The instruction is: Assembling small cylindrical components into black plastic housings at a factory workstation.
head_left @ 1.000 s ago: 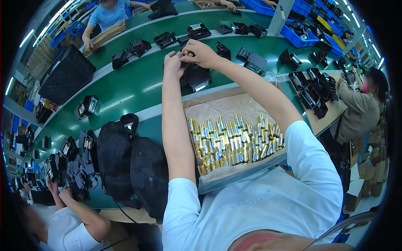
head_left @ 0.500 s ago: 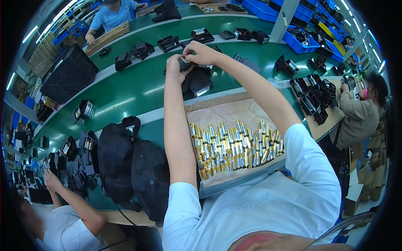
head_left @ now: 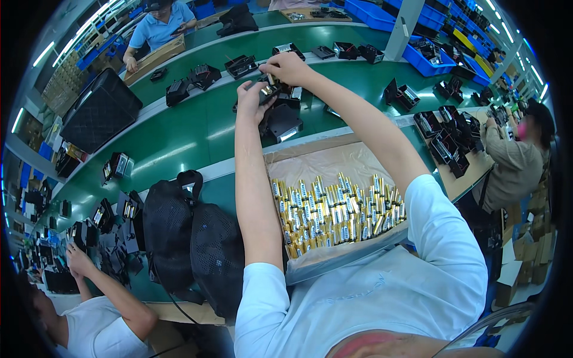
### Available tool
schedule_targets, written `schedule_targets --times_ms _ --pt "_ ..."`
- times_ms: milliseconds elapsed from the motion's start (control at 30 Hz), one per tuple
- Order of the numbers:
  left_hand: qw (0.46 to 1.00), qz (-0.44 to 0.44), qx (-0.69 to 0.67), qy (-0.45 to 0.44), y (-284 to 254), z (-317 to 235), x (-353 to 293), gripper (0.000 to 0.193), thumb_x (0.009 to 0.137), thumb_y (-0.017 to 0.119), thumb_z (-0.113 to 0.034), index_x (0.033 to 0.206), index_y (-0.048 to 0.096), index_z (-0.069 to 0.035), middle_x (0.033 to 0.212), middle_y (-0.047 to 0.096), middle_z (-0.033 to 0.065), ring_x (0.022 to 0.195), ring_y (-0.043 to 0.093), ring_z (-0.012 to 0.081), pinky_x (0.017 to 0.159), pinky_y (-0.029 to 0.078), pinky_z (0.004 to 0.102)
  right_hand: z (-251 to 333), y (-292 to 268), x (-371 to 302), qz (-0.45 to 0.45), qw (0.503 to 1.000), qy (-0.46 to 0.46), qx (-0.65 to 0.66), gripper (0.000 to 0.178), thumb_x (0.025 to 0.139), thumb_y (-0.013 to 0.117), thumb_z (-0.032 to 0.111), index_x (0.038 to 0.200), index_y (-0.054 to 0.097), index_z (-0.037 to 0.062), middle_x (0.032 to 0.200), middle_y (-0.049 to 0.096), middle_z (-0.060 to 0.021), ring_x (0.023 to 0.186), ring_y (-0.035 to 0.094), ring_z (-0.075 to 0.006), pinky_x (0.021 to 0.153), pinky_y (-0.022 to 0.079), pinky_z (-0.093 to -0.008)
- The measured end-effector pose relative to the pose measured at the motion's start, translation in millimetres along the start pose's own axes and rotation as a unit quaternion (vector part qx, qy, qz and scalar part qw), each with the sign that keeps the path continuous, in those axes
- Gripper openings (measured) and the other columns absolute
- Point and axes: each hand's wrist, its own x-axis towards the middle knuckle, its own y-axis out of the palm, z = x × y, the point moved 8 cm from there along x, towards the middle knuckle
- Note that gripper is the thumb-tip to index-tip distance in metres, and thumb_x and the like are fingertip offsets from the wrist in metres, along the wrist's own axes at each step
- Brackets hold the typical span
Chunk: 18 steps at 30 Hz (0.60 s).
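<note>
Above the green belt, my left hand (head_left: 250, 102) is closed around a black plastic battery case (head_left: 270, 90), tilted, with gold battery ends showing inside it. From the right, my right hand (head_left: 289, 69) reaches over the same case. Its fingers pinch a gold battery (head_left: 272, 79) at the case's upper edge; the fingertips are partly hidden. Just below my hands a black device housing (head_left: 283, 124) lies on the belt. Between my forearms and my body stands an open cardboard box (head_left: 322, 156) lined with plastic, with many gold batteries (head_left: 334, 209) lying in it.
Black mesh bags (head_left: 216, 256) stand left of my left arm. Black housings (head_left: 401, 97) lie along the green conveyor belt (head_left: 179, 143). A black crate (head_left: 101, 110) sits at the far left, a blue bin (head_left: 427, 56) far right. Co-workers work left, right and across.
The case in my left hand has turned and shows more of its inside, with a battery visible at my right fingers. Housings on the belt have shifted slightly left.
</note>
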Motion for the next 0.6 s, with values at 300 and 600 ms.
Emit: schedule_targets --times_ms 300,600 --pt "0.996 0.001 0.081 0.025 -9 -6 4 0.063 0.075 0.066 0.008 0.126 0.033 -0.007 0.114 0.045 0.026 0.093 0.058 0.033 0.071 0.057 0.0404 -18 30 3 0.011 0.989 0.133 0.068 0.027 0.088 0.061 0.027 0.086 0.072 0.0022 0.076 0.067 -0.0097 0.061 0.059 -0.024 0.065 0.05 -0.032" --pt "0.986 -0.047 0.146 0.068 -25 -19 6 0.058 0.077 0.066 0.004 0.125 0.034 -0.005 0.113 0.048 0.0252 0.088 0.061 0.0312 0.069 0.056 0.038 -11 50 -4 0.002 0.987 0.158 0.029 0.034 0.086 0.058 0.029 0.1 0.071 0.0017 0.094 0.07 -0.0136 0.077 0.065 -0.0289 0.075 0.051 -0.0334"
